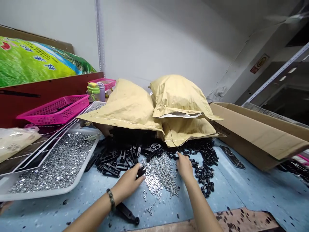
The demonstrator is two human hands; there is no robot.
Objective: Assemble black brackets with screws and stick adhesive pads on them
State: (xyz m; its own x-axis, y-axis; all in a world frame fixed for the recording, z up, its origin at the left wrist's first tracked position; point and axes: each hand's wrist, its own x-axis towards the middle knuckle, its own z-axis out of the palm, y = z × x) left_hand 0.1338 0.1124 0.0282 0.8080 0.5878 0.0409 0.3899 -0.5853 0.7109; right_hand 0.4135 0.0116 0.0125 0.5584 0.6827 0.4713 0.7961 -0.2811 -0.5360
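My left hand (129,182) is closed around a small black plastic part (141,172), just left of the pile of nuts (152,182). Silvery screws (165,170) lie heaped right beside these nuts. At the near edge of a heap of small black clips (205,161) is my right hand (185,167). Its fingers are curled down among the nearest pieces; what they pinch, if anything, is hidden. Longer black slotted parts (113,161) are piled beyond my left hand. A black handle-like piece (126,213) lies on the table below my left wrist.
Stuffed paper sacks (130,103) overhang the far side of the piles. On the left stand a white tray (83,174) of metal pieces and a pink basket (58,111). A cardboard box (256,135) is at right, beside a flat black packet (232,157).
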